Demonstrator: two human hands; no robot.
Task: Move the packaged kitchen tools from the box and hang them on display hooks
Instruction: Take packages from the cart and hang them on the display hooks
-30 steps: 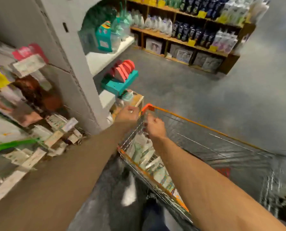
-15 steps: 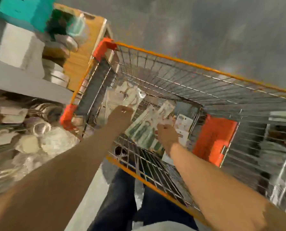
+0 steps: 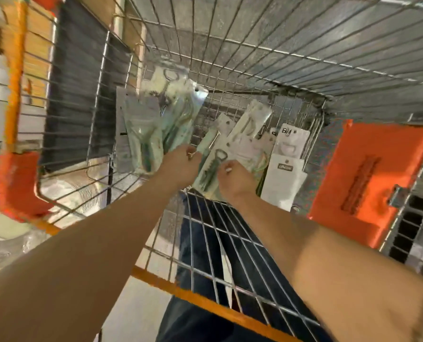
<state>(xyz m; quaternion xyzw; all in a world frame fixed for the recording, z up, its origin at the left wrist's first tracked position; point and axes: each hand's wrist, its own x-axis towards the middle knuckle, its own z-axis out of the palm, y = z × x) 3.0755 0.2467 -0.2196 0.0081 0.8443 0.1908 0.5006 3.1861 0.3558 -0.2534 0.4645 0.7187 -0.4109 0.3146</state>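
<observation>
Reaching into the wire cart (image 3: pixel 255 58), both hands are seen among the packaged kitchen tools (image 3: pixel 245 134).

A fan of greenish packets (image 3: pixel 153 129) is gripped at its lower end by the left hand (image 3: pixel 181 166), fingers curled, and is held tilted up towards the cart's left wall. The right hand (image 3: pixel 235 180) is laid on a corkscrew packet (image 3: pixel 211 166) near the cart's near wall, thumb on its face; its fingers are hidden, so a grip cannot be told. More packets and white cards (image 3: pixel 285 169) are spread over the cart's floor, beside the orange flap (image 3: pixel 368 174) at its right side.
</observation>
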